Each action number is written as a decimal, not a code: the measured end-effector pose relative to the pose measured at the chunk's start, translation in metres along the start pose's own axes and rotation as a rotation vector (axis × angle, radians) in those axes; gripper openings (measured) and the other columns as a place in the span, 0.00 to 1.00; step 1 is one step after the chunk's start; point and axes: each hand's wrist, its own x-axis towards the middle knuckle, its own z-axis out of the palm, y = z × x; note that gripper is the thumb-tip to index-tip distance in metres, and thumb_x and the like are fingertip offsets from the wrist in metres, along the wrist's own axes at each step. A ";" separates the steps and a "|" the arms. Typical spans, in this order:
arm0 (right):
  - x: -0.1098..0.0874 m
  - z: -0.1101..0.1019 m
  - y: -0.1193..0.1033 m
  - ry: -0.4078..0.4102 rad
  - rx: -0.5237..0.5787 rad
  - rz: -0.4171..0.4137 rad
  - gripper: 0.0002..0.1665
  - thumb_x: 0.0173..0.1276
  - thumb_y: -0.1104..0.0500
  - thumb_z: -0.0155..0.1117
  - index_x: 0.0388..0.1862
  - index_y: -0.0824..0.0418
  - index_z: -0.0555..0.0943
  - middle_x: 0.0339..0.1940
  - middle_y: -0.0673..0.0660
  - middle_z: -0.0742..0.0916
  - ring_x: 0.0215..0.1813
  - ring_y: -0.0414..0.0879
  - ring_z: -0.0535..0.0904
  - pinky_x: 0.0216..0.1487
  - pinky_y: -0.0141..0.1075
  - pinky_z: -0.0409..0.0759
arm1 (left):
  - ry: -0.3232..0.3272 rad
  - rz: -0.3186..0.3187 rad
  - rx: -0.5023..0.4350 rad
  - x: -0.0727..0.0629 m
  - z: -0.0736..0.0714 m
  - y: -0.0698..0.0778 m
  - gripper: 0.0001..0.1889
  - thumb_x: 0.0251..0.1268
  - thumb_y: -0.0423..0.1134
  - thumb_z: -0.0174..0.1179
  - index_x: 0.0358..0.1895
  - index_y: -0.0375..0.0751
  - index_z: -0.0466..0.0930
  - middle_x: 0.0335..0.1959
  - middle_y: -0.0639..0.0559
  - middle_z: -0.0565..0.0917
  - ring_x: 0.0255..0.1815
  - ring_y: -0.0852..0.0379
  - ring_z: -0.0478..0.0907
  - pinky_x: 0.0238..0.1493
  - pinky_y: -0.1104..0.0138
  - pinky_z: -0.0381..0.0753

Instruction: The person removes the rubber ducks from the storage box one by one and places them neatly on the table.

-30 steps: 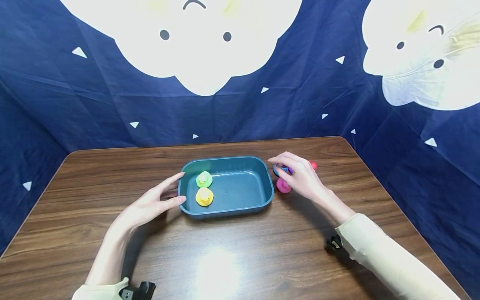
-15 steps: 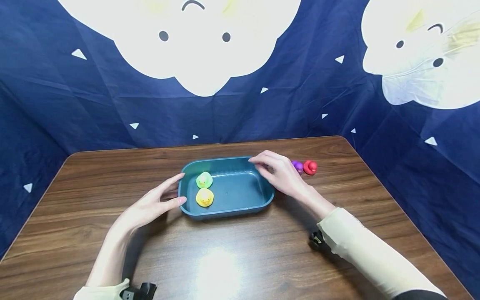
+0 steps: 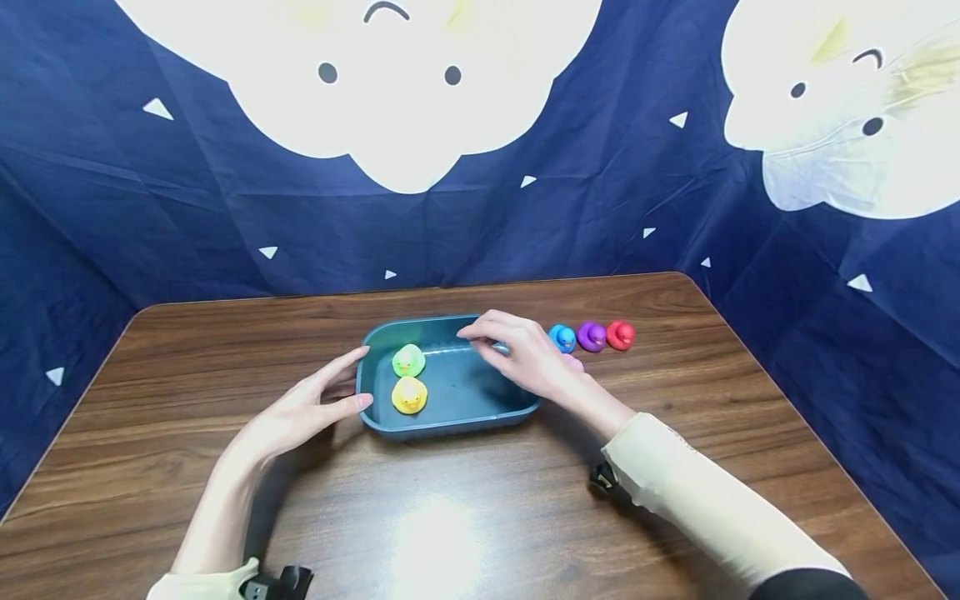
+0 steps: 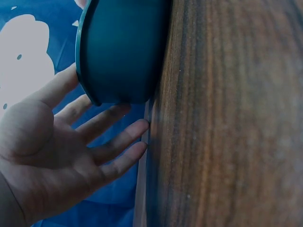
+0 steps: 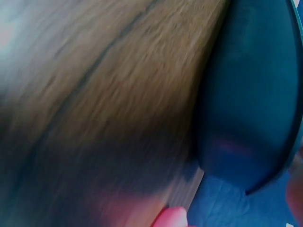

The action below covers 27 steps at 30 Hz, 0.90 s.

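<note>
A teal plastic bin (image 3: 450, 427) sits on the table with a green rubber duck (image 3: 408, 361) and a yellow rubber duck (image 3: 409, 395) in its left part. My left hand (image 3: 303, 408) rests against the bin's left end, fingers spread and fairly straight, thumb at the rim; the left wrist view shows the same hand (image 4: 61, 146) touching it. Over the bin's right half hovers my right hand (image 3: 521, 354), fingertips bent down toward the thumb. Whether anything is between those fingertips is hidden. Just behind the right wrist, a pink rubber duck (image 3: 573, 362) is partly covered.
Right of the bin, a blue duck (image 3: 562, 337), a purple duck (image 3: 592, 336) and a red duck (image 3: 620, 335) stand in a row on the wooden table (image 3: 360, 508). A dark blue cloth (image 3: 465, 225) with clouds hangs behind the table's far edge.
My right hand has moved left from above the ducks beside the bin to over the bin, uncovering the blue, purple and red ducks. The left hand and bin have stayed in place.
</note>
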 end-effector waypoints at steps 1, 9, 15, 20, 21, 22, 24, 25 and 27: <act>0.001 0.002 -0.001 -0.007 0.002 -0.001 0.14 0.73 0.66 0.64 0.53 0.54 0.88 0.43 0.51 0.89 0.41 0.39 0.80 0.43 0.35 0.83 | 0.001 0.001 0.000 0.000 0.000 0.000 0.42 0.75 0.53 0.61 0.84 0.52 0.49 0.80 0.37 0.65 0.78 0.35 0.67 0.74 0.40 0.68; 0.013 0.017 -0.011 -0.064 0.005 0.001 0.14 0.75 0.62 0.64 0.55 0.52 0.87 0.42 0.46 0.87 0.41 0.36 0.78 0.43 0.35 0.84 | -0.001 -0.003 0.013 0.001 -0.001 0.003 0.42 0.75 0.53 0.61 0.84 0.52 0.49 0.80 0.36 0.64 0.77 0.35 0.67 0.73 0.40 0.69; 0.018 0.028 -0.019 -0.092 0.028 0.007 0.15 0.73 0.62 0.67 0.56 0.52 0.87 0.45 0.49 0.90 0.42 0.35 0.80 0.43 0.35 0.84 | -0.004 0.015 0.012 0.001 0.000 0.004 0.42 0.75 0.51 0.61 0.84 0.51 0.49 0.79 0.34 0.65 0.77 0.34 0.68 0.72 0.41 0.71; 0.021 0.036 -0.025 -0.091 0.003 0.014 0.14 0.72 0.60 0.69 0.55 0.53 0.88 0.46 0.48 0.90 0.39 0.35 0.80 0.38 0.30 0.81 | -0.005 0.007 -0.008 0.001 0.000 0.002 0.42 0.75 0.52 0.61 0.84 0.51 0.49 0.80 0.36 0.64 0.77 0.35 0.67 0.74 0.41 0.69; 0.022 0.038 -0.025 -0.089 -0.009 0.016 0.14 0.72 0.60 0.69 0.55 0.53 0.88 0.46 0.47 0.90 0.39 0.35 0.80 0.37 0.28 0.79 | -0.006 0.005 -0.012 0.001 0.000 0.001 0.42 0.75 0.52 0.61 0.84 0.51 0.49 0.80 0.37 0.64 0.78 0.35 0.67 0.74 0.41 0.69; 0.023 0.040 -0.026 -0.090 -0.018 0.017 0.13 0.72 0.59 0.69 0.54 0.53 0.88 0.46 0.47 0.90 0.38 0.34 0.80 0.36 0.26 0.78 | -0.007 0.003 -0.016 0.001 0.000 0.001 0.42 0.75 0.53 0.61 0.84 0.52 0.49 0.81 0.38 0.63 0.78 0.35 0.67 0.74 0.41 0.69; 0.023 0.043 -0.027 -0.096 -0.034 0.021 0.13 0.72 0.59 0.69 0.54 0.53 0.88 0.45 0.46 0.89 0.38 0.35 0.80 0.35 0.24 0.75 | -0.007 0.004 -0.017 0.000 0.000 0.001 0.42 0.75 0.53 0.61 0.84 0.51 0.49 0.81 0.38 0.63 0.78 0.35 0.66 0.74 0.41 0.69; 0.024 0.044 -0.028 -0.100 -0.038 0.025 0.14 0.72 0.58 0.69 0.55 0.53 0.88 0.45 0.46 0.89 0.38 0.35 0.81 0.35 0.24 0.75 | -0.007 0.005 -0.015 0.000 0.000 0.001 0.42 0.75 0.53 0.61 0.84 0.51 0.49 0.81 0.38 0.63 0.78 0.35 0.67 0.74 0.41 0.69; 0.024 0.046 -0.029 -0.109 -0.043 0.033 0.14 0.72 0.57 0.69 0.55 0.52 0.88 0.45 0.46 0.89 0.38 0.36 0.82 0.35 0.24 0.75 | -0.007 0.008 -0.013 0.001 0.000 0.001 0.42 0.75 0.53 0.61 0.84 0.51 0.49 0.81 0.38 0.63 0.78 0.35 0.67 0.73 0.42 0.70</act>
